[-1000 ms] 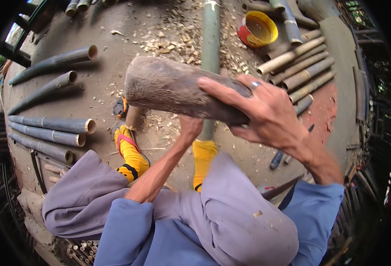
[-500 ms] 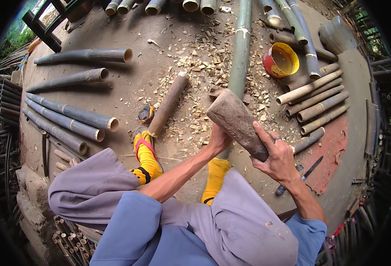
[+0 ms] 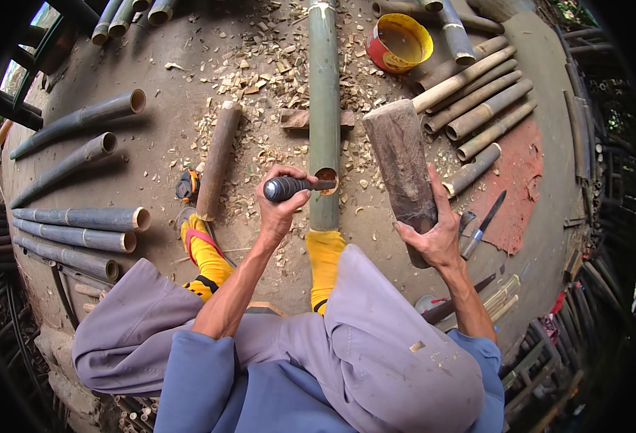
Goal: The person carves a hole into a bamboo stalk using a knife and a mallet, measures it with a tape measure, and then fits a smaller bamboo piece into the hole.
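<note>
A dark-handled chisel (image 3: 294,187) is gripped in the closed left hand (image 3: 278,209), its tip set at a hole in the green bamboo pole (image 3: 324,108) lying on the floor. A wooden mallet (image 3: 402,160) is clasped by the right hand (image 3: 433,242). Farther off, a red-and-yellow tub (image 3: 399,42) is seen among the wood chips (image 3: 260,72).

Chisel (image 3: 300,187) tip (inside bamboo hole) hidden

Two hands are showing: the left hand (image 3: 278,209) is gripping one chisel (image 3: 296,187), and the right hand (image 3: 433,242) is gripping one wooden mallet (image 3: 401,162). One long green bamboo pole (image 3: 324,108) is running down the centre, and one yellow bucket (image 3: 399,42) is sitting at upper right. Five cut bamboo tubes (image 3: 80,216) are lying along the left side, and two yellow socks (image 3: 325,263) are showing at lower centre.
</note>
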A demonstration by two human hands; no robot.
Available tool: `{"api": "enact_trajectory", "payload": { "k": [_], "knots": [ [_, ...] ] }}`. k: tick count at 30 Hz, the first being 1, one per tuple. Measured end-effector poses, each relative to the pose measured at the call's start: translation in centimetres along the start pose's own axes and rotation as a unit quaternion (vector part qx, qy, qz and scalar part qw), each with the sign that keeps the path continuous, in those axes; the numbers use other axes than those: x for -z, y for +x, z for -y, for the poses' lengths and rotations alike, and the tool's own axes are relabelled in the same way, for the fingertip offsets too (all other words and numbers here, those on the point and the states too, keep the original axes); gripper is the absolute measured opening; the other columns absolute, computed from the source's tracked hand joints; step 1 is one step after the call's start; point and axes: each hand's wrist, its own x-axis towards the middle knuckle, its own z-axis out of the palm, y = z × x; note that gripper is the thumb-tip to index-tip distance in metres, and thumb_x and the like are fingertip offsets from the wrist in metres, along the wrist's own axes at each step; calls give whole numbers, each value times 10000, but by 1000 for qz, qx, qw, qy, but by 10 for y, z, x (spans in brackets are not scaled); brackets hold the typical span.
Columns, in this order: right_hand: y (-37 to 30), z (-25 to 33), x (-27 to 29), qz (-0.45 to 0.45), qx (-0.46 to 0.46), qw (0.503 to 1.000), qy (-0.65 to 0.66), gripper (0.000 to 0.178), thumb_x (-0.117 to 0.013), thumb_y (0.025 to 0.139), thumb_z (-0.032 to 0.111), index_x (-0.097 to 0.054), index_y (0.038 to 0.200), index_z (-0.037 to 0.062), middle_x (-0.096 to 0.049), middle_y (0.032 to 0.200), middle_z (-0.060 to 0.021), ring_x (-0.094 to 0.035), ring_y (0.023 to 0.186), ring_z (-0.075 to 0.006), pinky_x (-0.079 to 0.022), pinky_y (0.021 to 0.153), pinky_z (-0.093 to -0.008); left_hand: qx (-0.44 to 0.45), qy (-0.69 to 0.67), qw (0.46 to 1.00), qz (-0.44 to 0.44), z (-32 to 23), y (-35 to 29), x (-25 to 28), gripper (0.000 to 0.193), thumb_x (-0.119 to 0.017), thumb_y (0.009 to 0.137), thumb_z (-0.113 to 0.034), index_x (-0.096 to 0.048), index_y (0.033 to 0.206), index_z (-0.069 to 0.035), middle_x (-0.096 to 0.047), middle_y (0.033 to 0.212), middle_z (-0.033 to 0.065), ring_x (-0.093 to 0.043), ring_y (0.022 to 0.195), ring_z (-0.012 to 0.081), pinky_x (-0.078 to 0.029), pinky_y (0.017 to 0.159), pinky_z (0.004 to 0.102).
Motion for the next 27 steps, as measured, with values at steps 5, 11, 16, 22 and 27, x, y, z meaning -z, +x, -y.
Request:
{"api": "enact_trajectory", "payload": {
  "k": [5,11,16,22,27],
  "knots": [
    [2,-1,-5,8,42,999,-22,945,-742,639,78,-282,1464,104,-587,1210,-230,-637,1038,-294,-514,880,-347,11,-18,1000,15,0,-1,6,306,-647,653,48,-539,935,-2,-607,903,114,-654,900,244,-516,863,386],
    [13,22,-6,15,154,987,-38,899,-767,631,93,-357,1432,95,-595,1172,-230,-651,966,-330,-535,819,-350,7,0,1000,19,-7,0,0,263,-669,662,-29,-563,902,-16,-626,853,90,-653,828,180,-523,792,308],
    [24,39,-31,11,362,930,-69,923,-805,577,172,-415,1413,209,-601,1045,-203,-643,825,-290,-548,717,-374,-55,85,995,22,21,-13,21,315,-743,764,-223,-557,914,-18,-587,999,119,-582,1003,187,-488,873,328],
    [18,82,-44,241,259,918,-181,932,-792,582,245,-394,1424,255,-589,1000,-224,-632,774,-334,-536,677,-406,-59,88,991,81,-4,-17,-7,240,-723,776,-78,-566,948,-22,-596,961,81,-609,952,175,-490,839,309],
    [3,63,-42,210,197,935,-209,886,-760,594,217,-419,1411,231,-592,1006,-205,-634,789,-321,-542,712,-406,-100,156,978,93,10,-11,-14,210,-672,777,-12,-589,969,-29,-610,950,80,-619,891,165,-490,805,292]
  ]
}}
